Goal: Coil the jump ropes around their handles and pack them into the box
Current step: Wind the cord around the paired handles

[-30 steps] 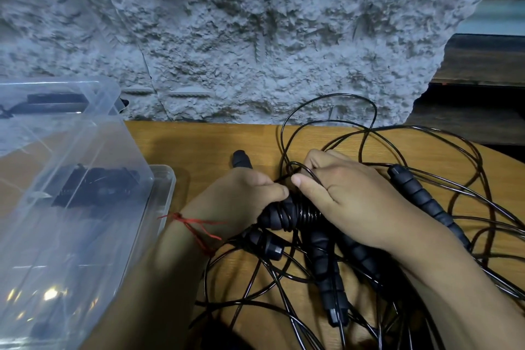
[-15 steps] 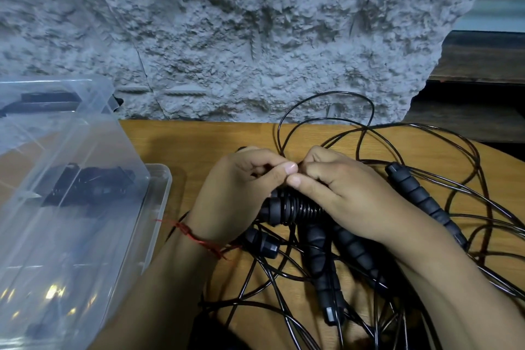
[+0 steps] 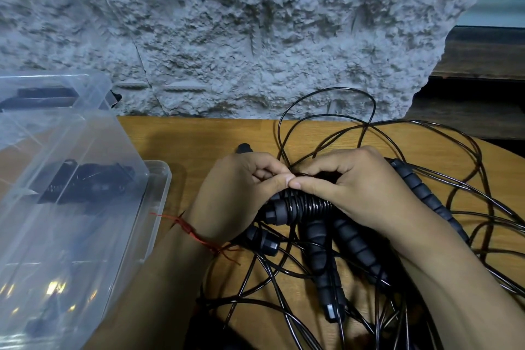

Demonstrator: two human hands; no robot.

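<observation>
Both hands meet over a pair of black jump-rope handles [image 3: 301, 206] with thin black cord wound tightly round their middle. My left hand [image 3: 238, 196] grips the handles' left end, thumb on the coil. My right hand [image 3: 360, 190] covers the right end and pinches the cord at the coil's top. Loose black cord [image 3: 326, 105] loops away toward the wall and right. More ribbed black handles [image 3: 321, 253] lie under my hands in the tangle. The clear plastic box [image 3: 159, 193] stands at the left, with coiled black ropes [image 3: 91, 182] showing through its raised lid.
The box's clear lid [image 3: 71, 150] stands tilted open over the box. Another ribbed handle [image 3: 420, 190] lies to the right among the cords. A rough grey stone wall [image 3: 227, 31] backs the wooden table [image 3: 199, 136]. A red thread is tied on my left wrist.
My left hand rose from the handles' side to meet my right thumb above the coil, and the cord winding has grown a little wider along the handles.
</observation>
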